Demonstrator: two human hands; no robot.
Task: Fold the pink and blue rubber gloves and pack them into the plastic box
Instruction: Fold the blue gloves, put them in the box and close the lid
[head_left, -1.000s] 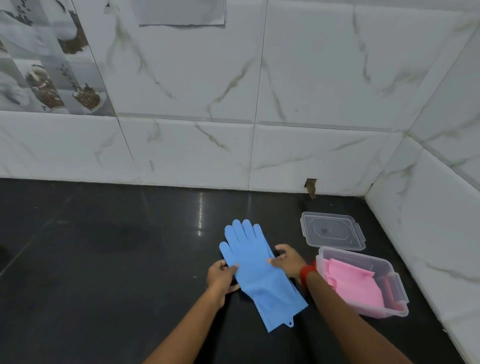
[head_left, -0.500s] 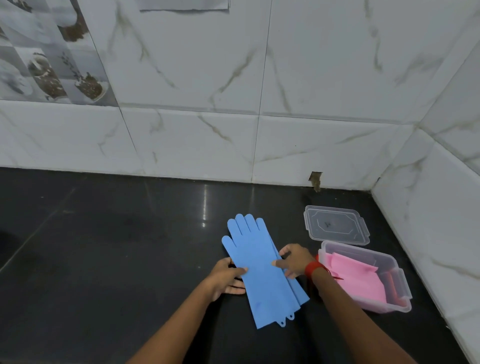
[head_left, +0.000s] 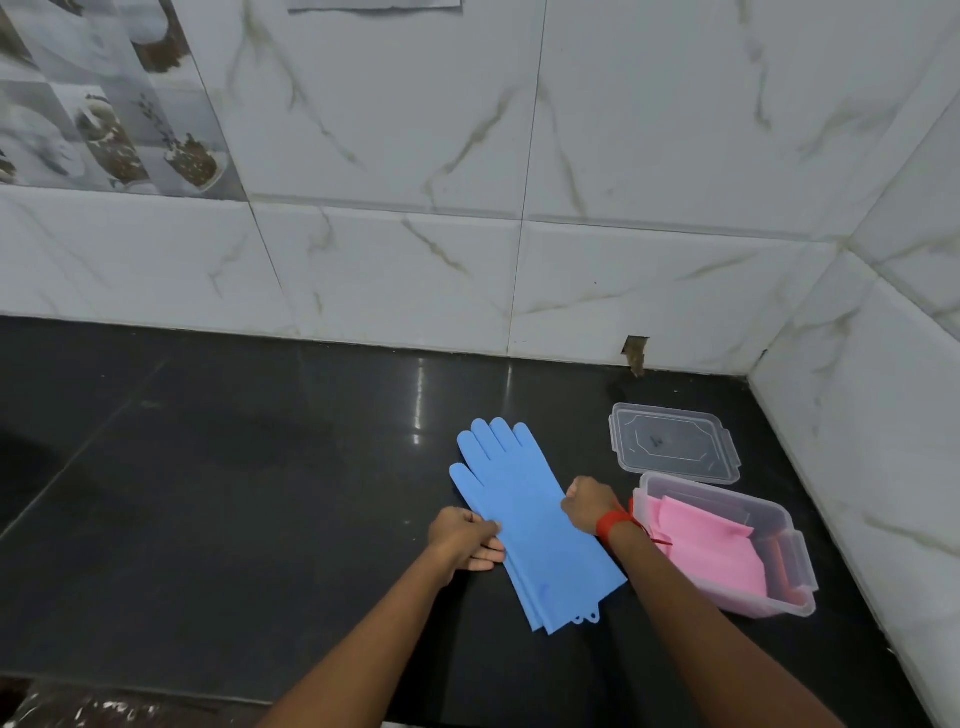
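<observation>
Blue rubber gloves (head_left: 524, 519): lying flat and stacked on the black stone countertop (head_left: 234, 493), fingertips pointing toward the back wall edge, cuffs toward me.
Left hand (head_left: 462, 538): my fingers are curling onto the stack's left edge, pinching it.
Right hand (head_left: 587, 504): my fingers are closing in a loose fist at the stack's right edge; grip hidden, cannot tell.
Clear plastic box (head_left: 779, 545): sitting near the countertop's right edge, holding folded pink rubber gloves (head_left: 711, 551).
Clear lid (head_left: 672, 441): lying behind the box, toward the back-right corner.
</observation>
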